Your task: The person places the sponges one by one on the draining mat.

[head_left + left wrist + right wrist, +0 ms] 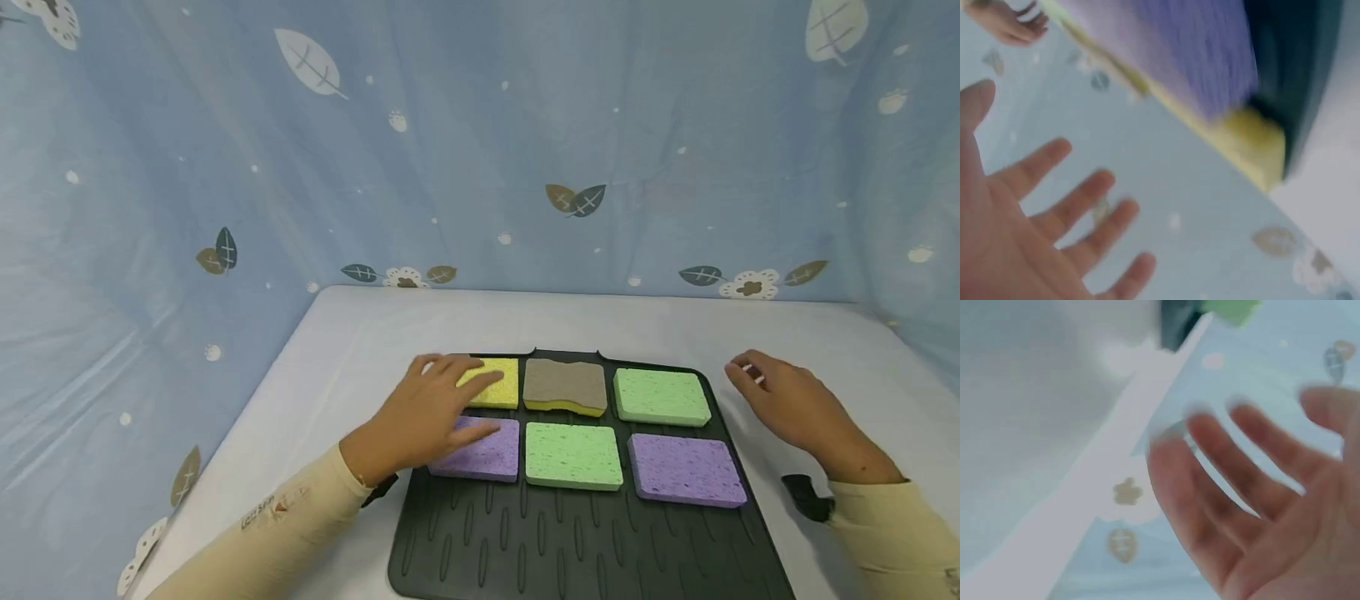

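Both hands spread flat, holding nothing, over sponges on mat.
L hand (431,417) hovers above purple sponge (480,454) & yellow sponge (495,383); a sweep could knock rows crooked. R hand (787,404) is off black mat (562,542), over tabletop (360,333).

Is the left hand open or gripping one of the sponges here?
Open. The left hand lies flat with straight fingers over the yellow rectangular sponge and purple rectangular sponge on the black ribbed mat, gripping neither.
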{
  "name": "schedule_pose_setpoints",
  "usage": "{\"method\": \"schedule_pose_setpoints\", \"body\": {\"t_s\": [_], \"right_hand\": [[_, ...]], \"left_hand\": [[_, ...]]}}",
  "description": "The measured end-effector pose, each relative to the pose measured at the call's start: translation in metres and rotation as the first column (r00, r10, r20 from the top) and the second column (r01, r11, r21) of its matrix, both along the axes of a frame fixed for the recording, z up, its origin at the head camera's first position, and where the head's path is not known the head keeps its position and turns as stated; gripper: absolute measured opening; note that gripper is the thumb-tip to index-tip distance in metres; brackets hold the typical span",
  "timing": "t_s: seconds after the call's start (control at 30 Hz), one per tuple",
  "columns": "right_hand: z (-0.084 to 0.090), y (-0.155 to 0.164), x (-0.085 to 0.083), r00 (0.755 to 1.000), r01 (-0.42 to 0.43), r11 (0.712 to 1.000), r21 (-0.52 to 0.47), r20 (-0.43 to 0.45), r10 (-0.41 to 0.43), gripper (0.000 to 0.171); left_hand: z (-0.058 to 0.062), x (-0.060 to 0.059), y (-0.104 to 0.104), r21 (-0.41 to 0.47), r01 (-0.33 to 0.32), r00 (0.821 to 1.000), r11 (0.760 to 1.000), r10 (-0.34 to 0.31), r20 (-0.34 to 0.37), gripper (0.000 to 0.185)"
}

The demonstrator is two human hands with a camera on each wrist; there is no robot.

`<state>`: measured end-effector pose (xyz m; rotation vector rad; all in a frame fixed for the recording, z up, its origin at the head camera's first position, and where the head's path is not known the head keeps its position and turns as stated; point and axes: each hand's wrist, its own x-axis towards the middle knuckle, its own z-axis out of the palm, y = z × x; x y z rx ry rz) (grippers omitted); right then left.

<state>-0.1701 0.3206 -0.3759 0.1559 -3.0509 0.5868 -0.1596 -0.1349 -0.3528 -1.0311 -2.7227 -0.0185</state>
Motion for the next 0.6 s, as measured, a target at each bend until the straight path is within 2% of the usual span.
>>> {"method": "schedule_pose_setpoints", "body": {"t_s": [0.07, 0.13, 0.23, 0.3, 0.43, 0.6], "right_hand": [[0.007, -0.01, 0.004, 0.993, 0.0, 1.0, -0.013, -0.121, -0.001, 0.052], [0.013, -0.02, 0.009, 0.978, -0.025, 0.999, -0.025, -0.208, 0.02, 0.055], [0.018, -0.033, 0.019, 0.956, -0.062, 0.998, -0.013, -0.289, 0.055, 0.06], [0.02, -0.04, 0.027, 0.948, -0.077, 0.997, -0.001, -0.308, 0.073, 0.064], [0.024, -0.047, 0.039, 0.949, -0.091, 0.995, 0.043, -0.299, 0.1, 0.069], [0.023, -0.05, 0.042, 0.965, -0.085, 0.981, 0.172, -0.23, 0.124, 0.074]], "left_hand": [[0.004, -0.012, -0.007, 0.034, -0.077, 0.997, 0.996, 0.077, -0.015, 0.063], [0.007, -0.024, -0.015, 0.061, -0.171, 0.985, 0.983, 0.17, 0.01, 0.065], [0.005, -0.038, -0.027, 0.071, -0.3, 0.953, 0.951, 0.295, 0.075, 0.069], [0.002, -0.044, -0.032, 0.058, -0.353, 0.929, 0.934, 0.343, 0.137, 0.072], [-0.006, -0.05, -0.034, 0.025, -0.376, 0.907, 0.926, 0.362, 0.215, 0.075], [-0.007, -0.048, -0.034, 0.012, -0.388, 0.899, 0.922, 0.376, 0.224, 0.076]]}}
